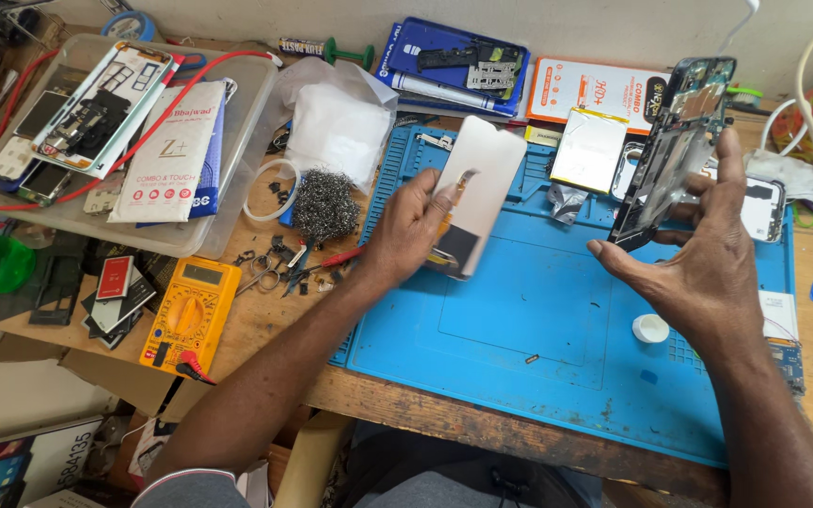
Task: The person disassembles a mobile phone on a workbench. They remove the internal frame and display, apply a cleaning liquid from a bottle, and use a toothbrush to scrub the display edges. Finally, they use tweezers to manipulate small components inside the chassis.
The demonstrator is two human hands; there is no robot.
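A: Across the wooden counter (265,320), entry one: a blue silicone work mat (538,320), well worn, with a pale wall behind. What lies about it?

B: Left: a clear plastic tray (237,202) of phone parts, a yellow multimeter (190,310), a grey ball of steel wool (324,205). Rear: a silver flat battery pouch (590,150) and an orange and white carton (595,89). On the mat: a small white round cap (651,327).

A: Entry two, hands?

B: Left hand (411,230): closed in a grip on a white rectangular phone display panel (482,183), thumb across its face, held tilted just above the mat's rear part. Right hand (708,263): fingers spread and half open, fingertips pinching the edges of a dark stripped phone frame (675,146), held upright above the mat's right rear corner.

A: Entry three, edges and room?

B: Panel and frame are apart, with bare mat between and below them. The mat's near half is largely open, running to the counter's front edge. Clutter crowds the left and rear sides.
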